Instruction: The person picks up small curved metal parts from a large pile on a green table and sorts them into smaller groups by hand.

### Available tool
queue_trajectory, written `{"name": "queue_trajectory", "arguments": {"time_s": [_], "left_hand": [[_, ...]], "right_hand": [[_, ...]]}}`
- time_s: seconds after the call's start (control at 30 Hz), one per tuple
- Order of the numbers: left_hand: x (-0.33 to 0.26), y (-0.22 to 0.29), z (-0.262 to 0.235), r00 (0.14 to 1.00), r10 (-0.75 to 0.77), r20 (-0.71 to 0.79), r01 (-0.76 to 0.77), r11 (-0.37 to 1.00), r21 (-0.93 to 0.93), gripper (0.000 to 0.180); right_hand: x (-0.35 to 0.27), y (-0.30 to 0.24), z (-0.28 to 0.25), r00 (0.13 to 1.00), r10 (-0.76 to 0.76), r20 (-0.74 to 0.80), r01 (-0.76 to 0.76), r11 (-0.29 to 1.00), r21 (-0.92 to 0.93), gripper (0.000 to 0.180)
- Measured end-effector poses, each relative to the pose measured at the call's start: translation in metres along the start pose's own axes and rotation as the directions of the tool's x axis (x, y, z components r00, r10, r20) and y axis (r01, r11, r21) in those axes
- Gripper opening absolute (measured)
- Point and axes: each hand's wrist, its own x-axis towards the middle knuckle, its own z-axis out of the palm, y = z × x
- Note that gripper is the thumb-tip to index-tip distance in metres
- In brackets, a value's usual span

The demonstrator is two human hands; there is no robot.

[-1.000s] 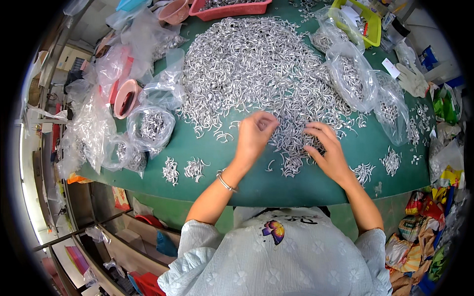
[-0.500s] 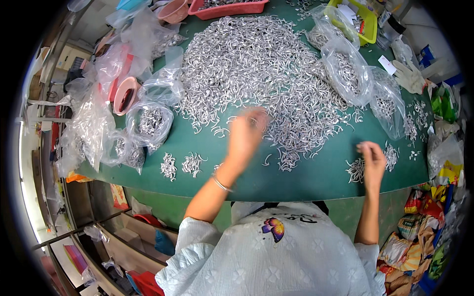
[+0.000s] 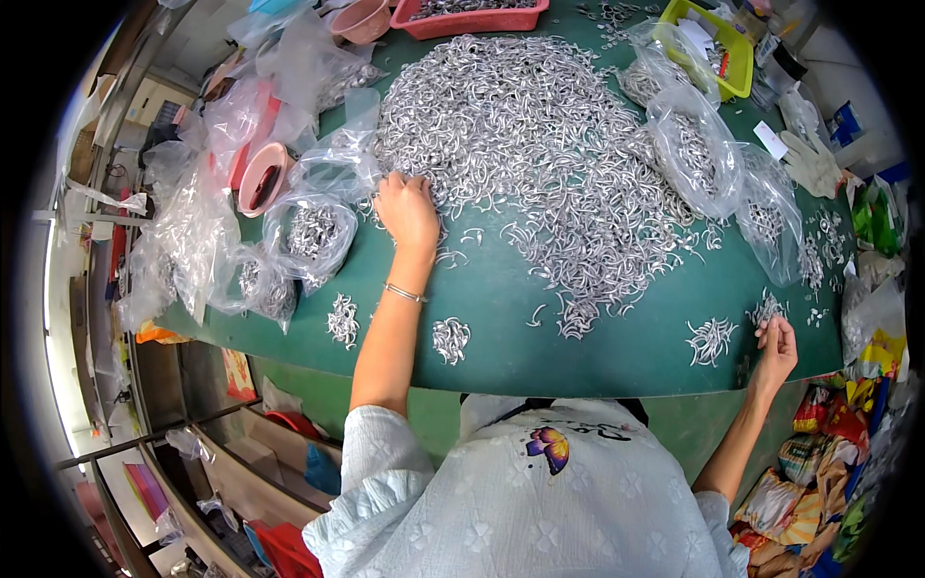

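We'd say sorting: left hand [image 3: 409, 214] by upper-centre pile [image 3: 520, 120], right hand [image 3: 778, 353] by right-side heap [image 3: 768, 305], both curled, can't tell pinch; next needs light touch.

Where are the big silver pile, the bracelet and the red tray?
Pile [image 3: 540, 135]: head view, on the middle of the heaped pieces.
Bracelet [image 3: 404, 293]: head view, on the band across the left wrist.
Red tray [image 3: 472, 24]: head view, on its near wall.

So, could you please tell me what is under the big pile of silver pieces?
The green table shows along the near edge of the pile, which seems to rest directly on it. What lies under the thick middle is covered and cannot be seen.
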Motion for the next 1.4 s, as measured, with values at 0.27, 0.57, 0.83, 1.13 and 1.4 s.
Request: {"name": "queue_trajectory", "arguments": {"time_s": [0.27, 0.57, 0.83, 1.13, 1.4], "left_hand": [[-0.005, -0.017, -0.005, 0.974, 0.225, 0.016, -0.225, 0.972, 0.063, 0.021], [-0.004, -0.028, -0.006, 0.944, 0.321, 0.078, -0.328, 0.939, 0.108, 0.031], [-0.005, -0.032, -0.007, 0.926, 0.331, 0.181, -0.360, 0.919, 0.162, 0.038], [-0.001, -0.028, -0.008, 0.917, 0.359, 0.176, -0.385, 0.910, 0.153, 0.033], [-0.001, -0.034, -0.003, 0.919, 0.341, 0.196, -0.369, 0.920, 0.130, 0.021]], "right_hand": [[-0.001, 0.004, 0.005, 1.000, -0.003, 0.019, 0.003, 1.000, 0.000, 0.018], [-0.004, 0.004, 0.007, 1.000, 0.003, 0.021, -0.003, 1.000, -0.002, 0.016], [-0.016, -0.010, 0.017, 0.997, -0.007, 0.080, 0.010, 0.999, -0.042, 0.015], [-0.029, -0.027, 0.041, 0.989, 0.008, 0.149, -0.006, 1.000, -0.015, 0.014], [-0.014, -0.047, 0.135, 0.875, -0.133, 0.466, 0.271, 0.931, -0.244, 0.014]]}}
